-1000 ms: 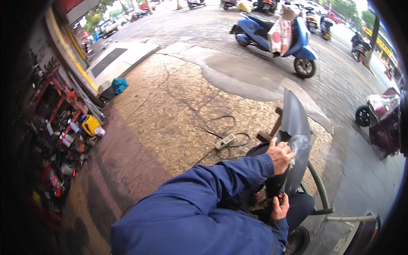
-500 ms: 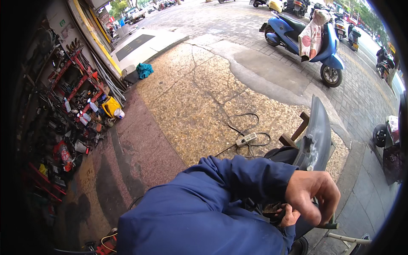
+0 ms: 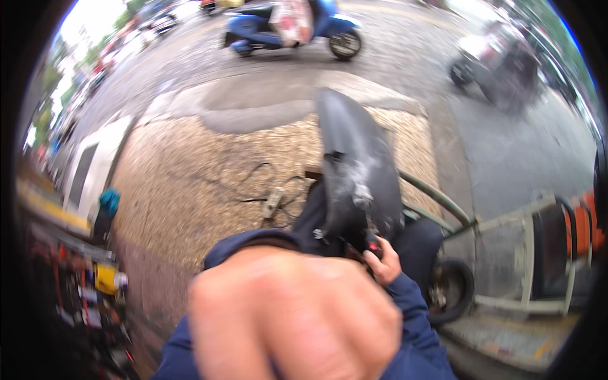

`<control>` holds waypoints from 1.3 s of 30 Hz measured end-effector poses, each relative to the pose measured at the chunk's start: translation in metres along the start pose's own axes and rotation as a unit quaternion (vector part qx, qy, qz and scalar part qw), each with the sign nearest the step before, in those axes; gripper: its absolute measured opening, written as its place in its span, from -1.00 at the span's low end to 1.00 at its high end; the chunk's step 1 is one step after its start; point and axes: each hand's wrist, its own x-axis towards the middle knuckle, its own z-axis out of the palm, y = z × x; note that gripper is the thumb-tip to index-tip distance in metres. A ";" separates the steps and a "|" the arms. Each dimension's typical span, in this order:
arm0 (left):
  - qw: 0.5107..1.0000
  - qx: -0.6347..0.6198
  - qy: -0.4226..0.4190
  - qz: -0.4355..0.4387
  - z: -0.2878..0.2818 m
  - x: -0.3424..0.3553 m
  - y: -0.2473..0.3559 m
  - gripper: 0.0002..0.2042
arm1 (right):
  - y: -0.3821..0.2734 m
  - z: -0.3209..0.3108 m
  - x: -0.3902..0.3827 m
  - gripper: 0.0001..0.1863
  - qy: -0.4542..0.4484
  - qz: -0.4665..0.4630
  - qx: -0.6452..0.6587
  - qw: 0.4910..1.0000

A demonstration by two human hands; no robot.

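Observation:
My left hand (image 3: 294, 310) is raised close in front of the camera, large and blurred, its knuckles bent and its fingertips out of sight. Its blue cuff (image 3: 250, 244) shows behind it. Beyond it, my right hand (image 3: 384, 263) is closed around a small black tool with a red part (image 3: 372, 242), whose kind I cannot make out. That tool is at the near end of a long, curved dark grey plastic panel (image 3: 358, 142), like a scooter body part. Whitish, scuffed marks run along the panel's middle. Dark-trousered legs are on both sides of its near end.
A power strip (image 3: 273, 202) with looped black cable lies on the pebbled floor left of the panel. A wheel (image 3: 453, 291) and a pale metal frame (image 3: 529, 266) stand at the right. A blue scooter (image 3: 285, 28) is parked ahead; cluttered shelves (image 3: 76, 291) are at far left.
The view has swung to the right. My left hand has come up from near the panel to just before the camera. My right hand and its tool now show more plainly beside the panel.

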 end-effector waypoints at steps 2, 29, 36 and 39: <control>0.999 0.005 -0.001 -0.040 0.002 0.001 0.001 -0.85 | -0.001 -0.002 0.001 -0.42 -0.011 0.030 0.053 0.998; 0.981 -0.002 -0.060 -0.186 -0.014 -0.016 0.002 -0.84 | -0.010 -0.004 -0.004 -0.46 -0.023 0.034 0.049 0.998; 0.980 0.005 -0.062 -0.190 -0.016 -0.014 -0.001 -0.90 | -0.013 -0.001 -0.003 -0.43 -0.016 0.030 0.071 0.997; 0.978 0.004 -0.062 -0.197 -0.015 -0.017 0.000 -0.93 | -0.012 0.000 -0.002 -0.45 -0.014 0.052 0.086 0.995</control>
